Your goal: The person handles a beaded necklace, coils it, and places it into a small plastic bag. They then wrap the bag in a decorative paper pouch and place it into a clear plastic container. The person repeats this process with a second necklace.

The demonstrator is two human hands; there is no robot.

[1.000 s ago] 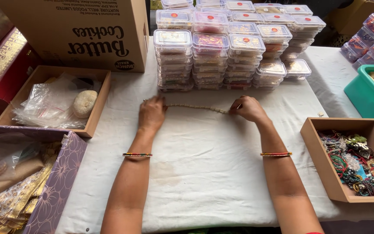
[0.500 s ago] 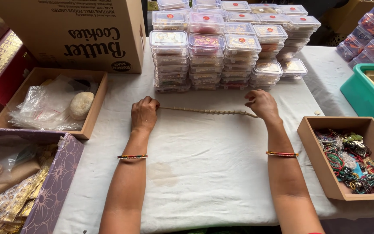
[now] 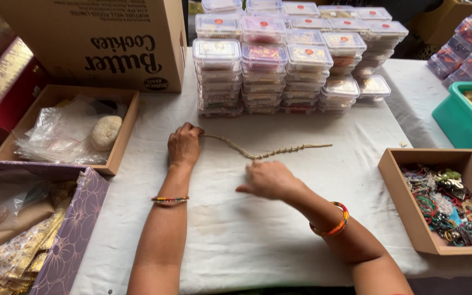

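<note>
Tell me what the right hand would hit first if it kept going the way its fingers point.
Probably the beaded string, lying just beyond the right hand; past it stand the stacked clear boxes.

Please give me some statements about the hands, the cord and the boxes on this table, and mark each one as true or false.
1. The left hand holds one end of the beaded cord. True.
2. The right hand grips the far right end of the cord. False: it is at the middle of the cord, and the right end lies free on the white cloth.
3. The cord lies in a straight line. False: it dips in the middle.
4. The open box of trinkets is on the right-hand side. True.
5. The stacked clear containers are behind the cord. True.
</note>
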